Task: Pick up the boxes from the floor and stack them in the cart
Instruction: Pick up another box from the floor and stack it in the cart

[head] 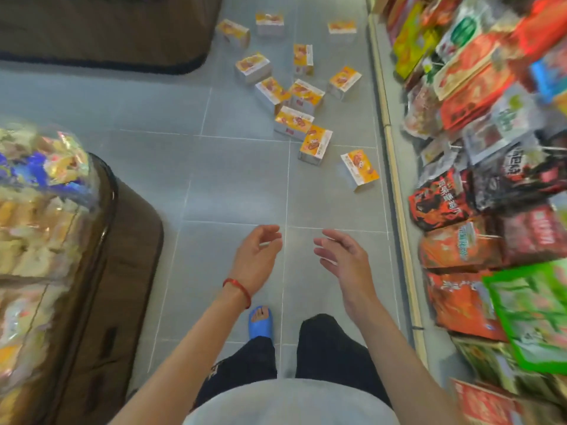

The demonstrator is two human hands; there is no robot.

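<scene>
Cardboard, printed yellow and orange: the boxes (359, 173) are scattered over the grey floor (230, 179) ahead, some flat, some on edge, the nearest close to the shelf (491, 210) on the right. Left hand (257, 256) and right hand (340, 256) hover empty, fingers (325, 243) loose and spread, well short of any box. I'd guess they're light, stiff, maybe a bit slick, so pinch one across its narrow sides. No cart in view.

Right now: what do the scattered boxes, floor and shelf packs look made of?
Boxes: likely printed cardboard, slight sheen; crisp folded edges, flat faces. Floor: grey tile, matte; pale grout lines. Shelf packs: probably plastic film, glossy; crinkled, glare.
</scene>
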